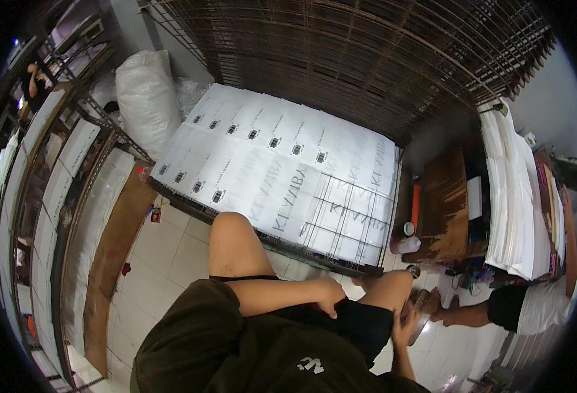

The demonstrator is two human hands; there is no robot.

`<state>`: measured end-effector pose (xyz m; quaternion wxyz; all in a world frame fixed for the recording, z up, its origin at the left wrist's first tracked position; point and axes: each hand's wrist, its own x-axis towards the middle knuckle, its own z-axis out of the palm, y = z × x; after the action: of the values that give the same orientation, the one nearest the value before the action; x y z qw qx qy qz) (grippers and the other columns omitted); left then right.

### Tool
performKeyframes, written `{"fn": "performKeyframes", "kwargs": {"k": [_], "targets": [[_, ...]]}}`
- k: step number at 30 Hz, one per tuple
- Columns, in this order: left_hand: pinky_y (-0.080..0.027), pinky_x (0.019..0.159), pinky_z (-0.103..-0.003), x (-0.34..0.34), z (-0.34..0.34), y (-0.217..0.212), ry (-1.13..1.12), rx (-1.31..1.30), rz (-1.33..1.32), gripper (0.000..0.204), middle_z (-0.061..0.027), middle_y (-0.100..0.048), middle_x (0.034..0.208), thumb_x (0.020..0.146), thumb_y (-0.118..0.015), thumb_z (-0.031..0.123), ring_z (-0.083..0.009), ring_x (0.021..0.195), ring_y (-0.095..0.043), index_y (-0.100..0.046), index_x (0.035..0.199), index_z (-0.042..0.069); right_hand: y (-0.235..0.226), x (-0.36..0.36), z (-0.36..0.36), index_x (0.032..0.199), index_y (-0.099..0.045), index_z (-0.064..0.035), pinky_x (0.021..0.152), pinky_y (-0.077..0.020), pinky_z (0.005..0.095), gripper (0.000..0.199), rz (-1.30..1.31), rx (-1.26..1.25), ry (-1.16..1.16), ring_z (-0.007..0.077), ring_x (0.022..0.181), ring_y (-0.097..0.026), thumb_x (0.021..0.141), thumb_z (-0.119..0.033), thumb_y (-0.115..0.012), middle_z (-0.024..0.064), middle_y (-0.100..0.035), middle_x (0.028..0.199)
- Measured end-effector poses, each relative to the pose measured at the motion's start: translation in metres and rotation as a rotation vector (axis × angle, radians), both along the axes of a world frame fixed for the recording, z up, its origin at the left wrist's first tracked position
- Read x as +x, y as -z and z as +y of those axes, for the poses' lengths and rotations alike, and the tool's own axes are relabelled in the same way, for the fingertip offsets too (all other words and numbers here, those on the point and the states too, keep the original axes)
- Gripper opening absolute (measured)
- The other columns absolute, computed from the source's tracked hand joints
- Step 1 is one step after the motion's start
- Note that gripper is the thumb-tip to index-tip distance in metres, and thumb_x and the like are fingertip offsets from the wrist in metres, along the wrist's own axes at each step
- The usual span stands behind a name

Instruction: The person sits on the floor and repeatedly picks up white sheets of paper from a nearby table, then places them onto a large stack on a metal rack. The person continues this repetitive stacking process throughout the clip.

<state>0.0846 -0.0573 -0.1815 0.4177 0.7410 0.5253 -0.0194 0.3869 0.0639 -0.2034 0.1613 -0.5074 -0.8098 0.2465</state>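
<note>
White sheets [269, 167] stretch crosswise; left hand [326, 295] sits nearer them, right hand [403, 326] farther off, and I can't tell either grip!

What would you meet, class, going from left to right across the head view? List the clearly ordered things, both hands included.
Stuffed white sack, left knee, left hand, right hand, splintered brown panel, stack of white sheets.
</note>
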Motion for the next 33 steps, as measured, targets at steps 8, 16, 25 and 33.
{"fn": "performKeyframes", "kwargs": {"k": [8, 16, 25, 33], "targets": [[-0.047, 0.067, -0.047, 0.001, -0.009, -0.026, -0.104, 0.07, -0.213, 0.054, -0.0146, -0.061, 0.077, 0.069, -0.068, 0.053, -0.0354, 0.079, -0.061, -0.056, 0.085, 0.002, -0.035, 0.017, -0.07, 0.145, 0.007, -0.0095, 0.11, -0.0131, 0.048, 0.12, -0.111, -0.534, -0.176, 0.0404, 0.136, -0.007, 0.067, -0.036, -0.08, 0.0287, 0.008, 0.145], [-0.049, 0.068, -0.042, -0.048, 0.039, 0.108, -0.277, -0.383, -0.009, 0.065, -0.0189, -0.065, 0.095, 0.072, -0.063, 0.058, -0.03, 0.086, -0.064, -0.065, 0.099, -0.001, -0.021, 0.008, -0.041, 0.141, 0.023, -0.0148, 0.11, -0.0189, 0.0427, 0.144, -0.227, -0.64, -0.264, 0.0393, 0.137, -0.004, 0.052, -0.03, -0.09, 0.029, 0.021, 0.143], [-0.049, 0.08, -0.043, -0.036, 0.04, 0.128, -0.23, -0.275, -0.062, 0.067, -0.0225, -0.064, 0.101, 0.074, -0.059, 0.06, -0.036, 0.094, -0.062, -0.066, 0.097, -0.003, -0.023, -0.007, -0.033, 0.135, 0.034, -0.0159, 0.11, -0.0193, 0.0429, 0.152, -0.37, -0.732, -0.21, 0.0401, 0.136, 0.0, 0.05, -0.038, -0.09, 0.0301, 0.024, 0.141], [-0.05, 0.074, -0.044, -0.041, 0.03, 0.108, -0.274, -0.137, -0.107, 0.063, -0.022, -0.066, 0.091, 0.074, -0.06, 0.058, -0.0363, 0.087, -0.063, -0.067, 0.088, -0.003, -0.026, -0.013, -0.035, 0.135, 0.033, -0.0131, 0.11, -0.0196, 0.0412, 0.154, -0.36, -0.723, -0.201, 0.0402, 0.136, 0.0, 0.048, -0.039, -0.09, 0.032, 0.023, 0.14]]}}
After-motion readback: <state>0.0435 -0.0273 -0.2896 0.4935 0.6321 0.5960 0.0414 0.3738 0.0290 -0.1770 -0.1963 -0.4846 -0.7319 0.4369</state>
